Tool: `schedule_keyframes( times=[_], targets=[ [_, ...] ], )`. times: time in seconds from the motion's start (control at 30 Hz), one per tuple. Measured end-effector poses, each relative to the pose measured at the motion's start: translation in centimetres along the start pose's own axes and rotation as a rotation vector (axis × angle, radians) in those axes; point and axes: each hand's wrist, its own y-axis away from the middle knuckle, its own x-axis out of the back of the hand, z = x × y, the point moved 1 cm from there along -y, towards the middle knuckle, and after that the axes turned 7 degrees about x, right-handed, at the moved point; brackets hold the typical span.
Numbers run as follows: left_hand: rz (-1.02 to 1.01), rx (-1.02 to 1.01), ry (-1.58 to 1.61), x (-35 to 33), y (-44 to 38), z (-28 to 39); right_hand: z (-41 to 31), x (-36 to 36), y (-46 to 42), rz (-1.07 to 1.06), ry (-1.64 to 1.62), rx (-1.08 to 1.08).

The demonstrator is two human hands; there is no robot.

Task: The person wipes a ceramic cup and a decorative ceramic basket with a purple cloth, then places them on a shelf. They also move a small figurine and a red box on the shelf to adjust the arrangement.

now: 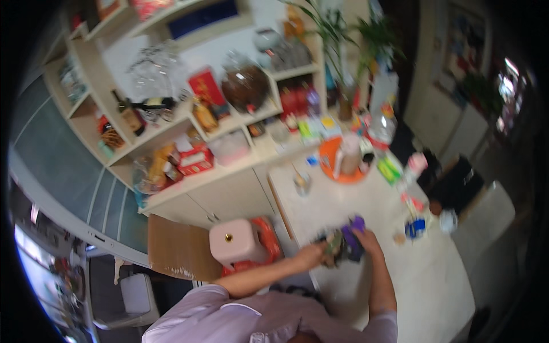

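Over the near left side of a white table, both hands are on a blurred bundle of soft, cloth-like pieces. My left hand grips its olive-green and tan part. On the other side, my right hand holds a purple piece, thumb and fingers closed on it. Dark material lies between the two hands. Motion blur hides what exactly the pieces are and whether they are joined.
An orange tray and a glass cup stand farther back on the table. A blue packet lies right of my hands. Beside the table are a pink stool and a cardboard box. Behind stands a shelf unit with bottles.
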Motion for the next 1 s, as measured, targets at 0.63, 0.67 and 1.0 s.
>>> schedule_keyframes(
  times=[0.63, 0.67, 1.0],
  targets=[
    [-0.13, 0.156, -0.143, -0.7, -1.2, 0.3, 4.9, -2.4, 6.6, 0.261, -0.872, -0.079],
    [-0.132, 0.161, -0.143, -0.7, -1.3, 0.3, 3.8, -2.1, 6.6, 0.257, -0.931, -0.04],
    [-0.144, 0.172, -0.179, -0.9, -2.1, 0.2, 3.8, -8.4, 6.2, 0.194, -1.064, -0.23]
  ],
)
